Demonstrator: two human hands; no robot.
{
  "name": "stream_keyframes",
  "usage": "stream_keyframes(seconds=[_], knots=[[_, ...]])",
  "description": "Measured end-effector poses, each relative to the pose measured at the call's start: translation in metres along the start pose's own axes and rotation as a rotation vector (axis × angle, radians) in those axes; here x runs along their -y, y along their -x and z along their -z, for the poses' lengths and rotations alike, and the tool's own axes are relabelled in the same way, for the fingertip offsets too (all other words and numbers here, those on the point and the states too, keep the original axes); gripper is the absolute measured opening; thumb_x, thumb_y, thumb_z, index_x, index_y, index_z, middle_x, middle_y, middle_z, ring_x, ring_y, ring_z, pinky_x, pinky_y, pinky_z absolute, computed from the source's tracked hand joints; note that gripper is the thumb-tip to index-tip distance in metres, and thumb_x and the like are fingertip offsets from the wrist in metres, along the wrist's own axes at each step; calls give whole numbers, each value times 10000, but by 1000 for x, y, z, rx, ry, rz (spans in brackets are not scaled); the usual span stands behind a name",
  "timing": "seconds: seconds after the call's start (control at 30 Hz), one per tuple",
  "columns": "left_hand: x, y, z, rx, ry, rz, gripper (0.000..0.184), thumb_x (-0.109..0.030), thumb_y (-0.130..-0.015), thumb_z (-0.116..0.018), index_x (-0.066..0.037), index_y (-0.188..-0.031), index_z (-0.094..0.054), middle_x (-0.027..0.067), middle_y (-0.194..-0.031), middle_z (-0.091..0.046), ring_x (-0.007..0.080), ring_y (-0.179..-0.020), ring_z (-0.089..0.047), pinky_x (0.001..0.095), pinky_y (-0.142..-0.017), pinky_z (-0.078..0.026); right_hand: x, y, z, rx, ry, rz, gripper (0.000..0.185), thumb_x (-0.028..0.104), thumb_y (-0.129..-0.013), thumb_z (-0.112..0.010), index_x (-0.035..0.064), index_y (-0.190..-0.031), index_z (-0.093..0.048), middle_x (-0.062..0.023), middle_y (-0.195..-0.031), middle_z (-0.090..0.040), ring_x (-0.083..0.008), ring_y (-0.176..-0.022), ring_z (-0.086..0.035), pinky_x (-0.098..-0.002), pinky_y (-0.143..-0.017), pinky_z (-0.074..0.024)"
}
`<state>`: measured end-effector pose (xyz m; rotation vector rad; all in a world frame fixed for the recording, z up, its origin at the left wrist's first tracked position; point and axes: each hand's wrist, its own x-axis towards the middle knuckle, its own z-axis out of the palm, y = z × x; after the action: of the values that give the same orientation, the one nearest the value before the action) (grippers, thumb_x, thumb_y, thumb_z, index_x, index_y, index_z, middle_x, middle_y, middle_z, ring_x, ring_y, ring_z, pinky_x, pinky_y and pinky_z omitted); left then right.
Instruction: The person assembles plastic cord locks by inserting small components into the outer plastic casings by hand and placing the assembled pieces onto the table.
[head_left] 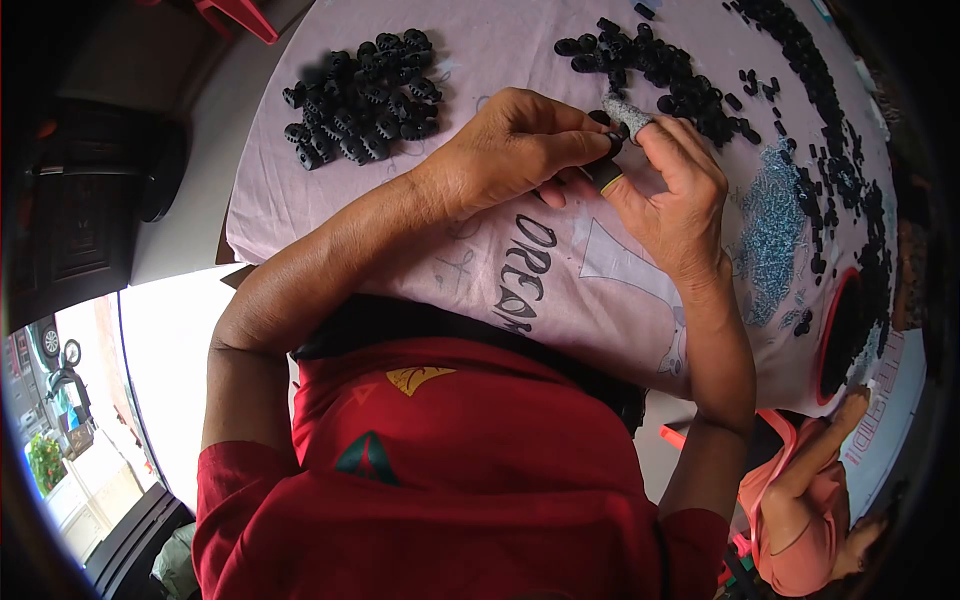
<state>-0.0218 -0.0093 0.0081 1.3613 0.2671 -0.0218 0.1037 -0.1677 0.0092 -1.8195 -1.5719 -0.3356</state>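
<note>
Pinching a black part [612, 144] between thumb and forefinger of the left hand [520, 150], probably to keep so small a thing from turning; meeting it from the other side with the right hand [680, 190], thumb and forefinger curved in close, though impossible to tell whether actually gripping it or just touching, with the contact partly hidden; curled rather than spread in both cases, remaining fingers of the right folded back, likely to leave the tips free.

Covered at the right forefinger with a pale wrap [628, 118] and at the thumb with a dark sleeve [604, 178], perhaps to spare the skin from hard edges; held above the cloth [270, 195] and well forward of the body, seemingly for a clear look downward.

Heaped to the left, ridged parts [375, 100], well apart from the others, perhaps to prevent mixing; just beyond the right fingertips, small parts [690, 95], likely for a short reach; farther right, bluish metal bits [770, 235] in a patch of their own; beside them, loose parts [810, 75] in a long strew; near the edge, a red-rimmed tub [828, 330]; past it, another person [800, 510], apart from both hands.
</note>
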Motion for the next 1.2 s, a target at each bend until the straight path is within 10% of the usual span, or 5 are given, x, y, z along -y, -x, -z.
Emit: stream_keyframes(seconds=[0.73, 1.2], knots=[[5, 1, -7, -121, -59, -28, 235, -133, -941, -654, 57, -1069, -707, 117, -845, -730, 128, -697, -706, 233, -563, -559, -3, 3, -5, 23, 111, 175, 266, -39, -601, -698, 0, -853, -621, -94, -785, -608, -268, -679, -589, -367, -609, -513], [-13, 1, 7, -26, -86, 37, 398, -303, -1000, -593, 47, -1179, -658, 112, -979, -719, 170, -863, -720, 251, -679, -575, -5, 2, 6, -9, 129, 174, 239, -32, -610, -699, -1, -830, -613, -85, -736, -595, -259, -657, -599, -353, -585, -513]])
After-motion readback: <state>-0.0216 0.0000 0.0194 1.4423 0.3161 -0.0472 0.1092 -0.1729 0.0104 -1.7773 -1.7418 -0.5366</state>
